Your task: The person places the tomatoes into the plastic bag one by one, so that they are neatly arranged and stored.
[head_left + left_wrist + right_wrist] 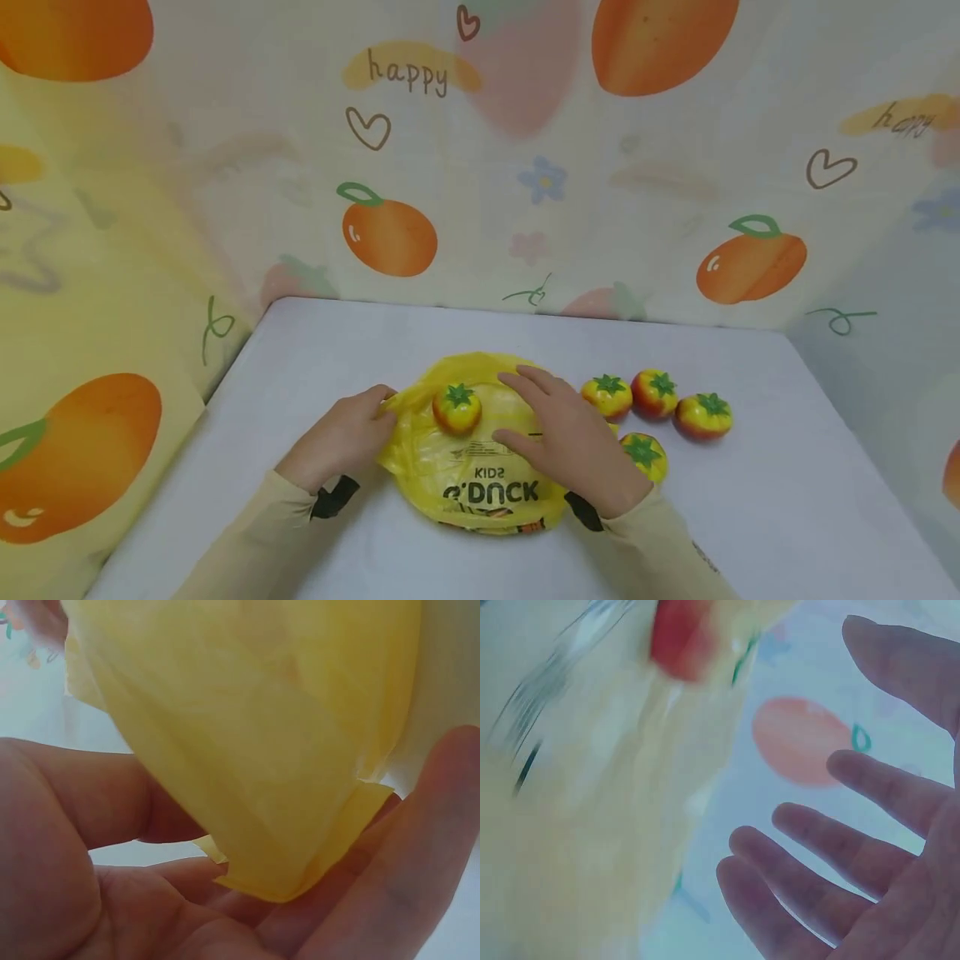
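A yellow plastic bag (420, 475) with dark printing, "KIDS" among it, lies on the white table. My left hand (352, 433) grips the bag's left edge; in the left wrist view the thumb and fingers (420, 847) curl round a corner of the yellow film (247, 750). One yellow-and-red round fruit (457, 408) with a green leafy top shows within the bag's outline. Over the bag's right side hovers my right hand (566, 433), fingers spread and holding nothing. The right wrist view has this hand (870, 870) beside the blurred bag (607, 825).
Right of the bag sit several more such fruits: one (607, 397) near the right hand, others (655, 394) (703, 416) farther right, and a nearer one (643, 457) partly behind the right wrist. A fruit-patterned cloth (480, 217) stands behind the white table (780, 500).
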Tool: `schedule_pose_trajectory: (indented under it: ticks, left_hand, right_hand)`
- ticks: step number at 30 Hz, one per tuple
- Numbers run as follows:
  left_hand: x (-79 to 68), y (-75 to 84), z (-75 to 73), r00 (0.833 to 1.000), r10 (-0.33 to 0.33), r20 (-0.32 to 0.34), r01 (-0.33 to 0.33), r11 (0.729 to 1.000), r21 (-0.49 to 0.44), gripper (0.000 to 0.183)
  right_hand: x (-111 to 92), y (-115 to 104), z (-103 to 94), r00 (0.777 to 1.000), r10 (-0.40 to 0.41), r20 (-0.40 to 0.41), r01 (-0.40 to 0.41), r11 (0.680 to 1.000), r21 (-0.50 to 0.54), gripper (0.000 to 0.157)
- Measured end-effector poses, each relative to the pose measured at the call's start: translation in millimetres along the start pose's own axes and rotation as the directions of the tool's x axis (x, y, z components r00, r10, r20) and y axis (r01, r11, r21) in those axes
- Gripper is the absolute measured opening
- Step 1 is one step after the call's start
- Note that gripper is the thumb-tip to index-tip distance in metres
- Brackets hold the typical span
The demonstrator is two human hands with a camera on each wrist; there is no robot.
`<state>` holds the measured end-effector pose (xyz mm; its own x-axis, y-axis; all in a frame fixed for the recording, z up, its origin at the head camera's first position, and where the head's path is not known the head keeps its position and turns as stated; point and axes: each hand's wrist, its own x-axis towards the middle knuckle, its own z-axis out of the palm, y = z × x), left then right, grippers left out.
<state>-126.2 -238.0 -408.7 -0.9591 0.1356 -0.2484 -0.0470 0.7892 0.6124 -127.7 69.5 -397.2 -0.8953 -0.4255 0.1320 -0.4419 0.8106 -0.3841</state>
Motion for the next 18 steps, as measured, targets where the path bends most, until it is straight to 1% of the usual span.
schedule_pose_trajectory:
  ticks: [4,10,14,18]
  left_hand:
    - [-0.3,-2.9,-2.0,1.0,-0.01,0.008,0.011,0.999,-0.036,0.037]
    - [-1.8,-7.8,-3.3,0.998,-0.049,0.028,0.051,0.996,-0.072,0.037]
    - [-1.4,-7.0,-3.9,0.998,-0.053,0.029,0.055,0.996,-0.076,0.037]
    - [-0.3,-2.1,-4.1,0.998,-0.052,0.041,0.055,0.995,-0.08,0.037]
  right_hand:
    - [-28.2,25.0,-16.6,0.998,0.045,-0.04,-0.046,0.999,-0.022,0.075]
    - [-63.7,60.2,-33.1,0.99,0.126,-0.066,-0.126,0.992,0.005,0.072]
    - [-80.5,78.2,-37.6,0.979,0.196,-0.06,-0.197,0.98,-0.023,0.072]
    - [-90.9,92.0,-36.5,0.967,0.25,-0.041,-0.252,0.967,-0.046,0.075]
